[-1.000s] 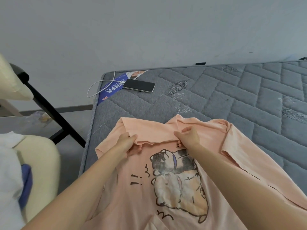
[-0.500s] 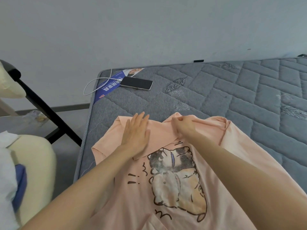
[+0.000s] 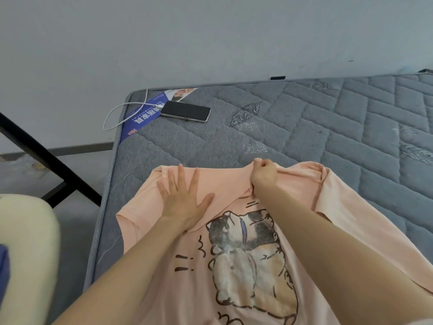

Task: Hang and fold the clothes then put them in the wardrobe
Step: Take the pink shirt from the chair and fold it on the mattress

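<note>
A peach t-shirt [image 3: 210, 289] with a cartoon cat print lies spread on the grey quilted mattress [image 3: 316, 127], its far edge folded back toward me. My left hand [image 3: 182, 198] lies flat with spread fingers on the folded flap at the shirt's left side. Beside it, my right hand [image 3: 263, 175] has curled fingers and grips the fold at the shirt's top middle. One sleeve trails off to the right.
A black phone [image 3: 185, 111] with a white cable [image 3: 121, 109] rests on a blue leaflet [image 3: 145, 116] at the mattress's far left corner. A black frame leg [image 3: 46, 158] and a cream cushion [image 3: 28, 249] stand on the floor to the left.
My left hand let go of the fold and now lies flat on it with fingers spread wider. My right hand has slid a little farther along the fold, still gripping it.
</note>
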### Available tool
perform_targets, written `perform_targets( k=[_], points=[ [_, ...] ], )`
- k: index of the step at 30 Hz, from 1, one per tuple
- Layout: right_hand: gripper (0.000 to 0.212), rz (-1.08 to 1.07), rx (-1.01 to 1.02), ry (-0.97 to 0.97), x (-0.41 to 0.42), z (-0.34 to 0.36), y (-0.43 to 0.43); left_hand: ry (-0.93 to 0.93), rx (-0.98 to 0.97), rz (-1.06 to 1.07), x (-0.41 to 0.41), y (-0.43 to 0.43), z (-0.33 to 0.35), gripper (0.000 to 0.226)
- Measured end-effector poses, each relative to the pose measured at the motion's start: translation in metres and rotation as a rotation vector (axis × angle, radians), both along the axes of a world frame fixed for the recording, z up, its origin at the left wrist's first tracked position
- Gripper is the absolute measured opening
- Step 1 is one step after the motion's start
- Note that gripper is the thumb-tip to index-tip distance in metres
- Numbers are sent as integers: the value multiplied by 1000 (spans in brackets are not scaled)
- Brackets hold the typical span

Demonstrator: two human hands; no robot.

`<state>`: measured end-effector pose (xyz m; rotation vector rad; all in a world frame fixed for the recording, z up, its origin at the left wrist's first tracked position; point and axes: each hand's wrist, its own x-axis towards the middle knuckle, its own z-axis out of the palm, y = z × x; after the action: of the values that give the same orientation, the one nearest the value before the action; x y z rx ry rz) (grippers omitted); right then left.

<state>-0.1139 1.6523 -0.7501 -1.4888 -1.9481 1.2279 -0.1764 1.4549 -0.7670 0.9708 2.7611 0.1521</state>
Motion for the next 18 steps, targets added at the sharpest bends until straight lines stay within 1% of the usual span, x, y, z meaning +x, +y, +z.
perform_targets(
  k=[2, 3, 5, 6, 8, 9, 12, 14, 15, 17, 18],
  points=[
    [29, 16, 31, -18, 1, -1, -1, -17, 5, 4, -1, -1, 1, 79],
    [29, 29, -14, 14, 2, 1, 0, -29, 6, 6, -1, -2, 2, 79],
    [31, 72, -228, 143, 8, 10, 2, -55, 4, 13, -1, -2, 4, 79],
    [35, 137, -317, 170, 14, 16, 3, -72, -1, 12, -2, -1, 5, 80],
    [41, 322, -400, 125, 33, 25, 3, -109, -29, 5, -3, -1, 9, 80],
    [39, 401, -435, 110, 42, 28, 1, -129, -45, 0, -4, -2, 12, 80],
    [18, 562, -537, 111, 68, 31, -4, -199, -57, 9, -4, -5, 21, 75],
    [29, 648, -487, 76, 77, 31, -9, -255, -42, 30, 4, -4, 26, 71],
    [32, 657, -418, 50, 78, 31, -13, -275, -39, 31, 10, -4, 28, 69],
    [27, 583, -255, 15, 75, 29, -22, -277, -45, 4, 21, -5, 30, 66],
    [21, 521, -211, 15, 73, 27, -25, -268, -49, -10, 25, -8, 30, 65]
  ],
)
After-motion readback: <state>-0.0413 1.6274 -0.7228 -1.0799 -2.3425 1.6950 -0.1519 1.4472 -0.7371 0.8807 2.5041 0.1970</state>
